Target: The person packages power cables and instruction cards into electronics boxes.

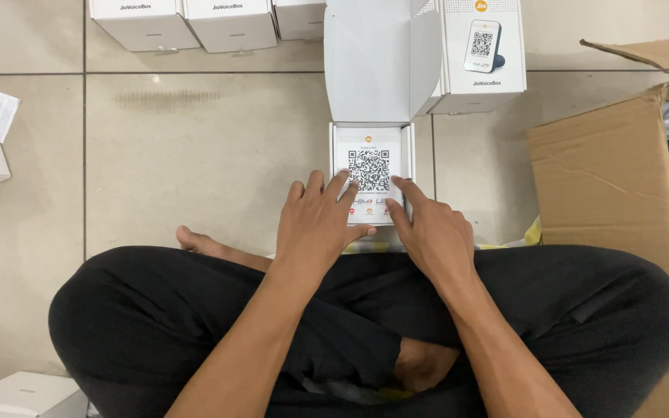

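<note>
From the head view, I sit cross-legged on the tiled floor [195, 155]. My left hand [317, 220] and my right hand [427, 232] lie flat, fingers spread, gripping nothing, on the white card [371, 166] inside the small open box [333, 155]. The box stands just before my knees, its lid [369, 62] raised. A cardboard carton [605, 178] is at my right.

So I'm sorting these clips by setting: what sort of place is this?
Probably a packing or stockroom floor. A person sits cross-legged on tiled floor, both hands on an open white box, with matching closed white boxes lined up beyond and a large cardboard carton alongside.
</note>
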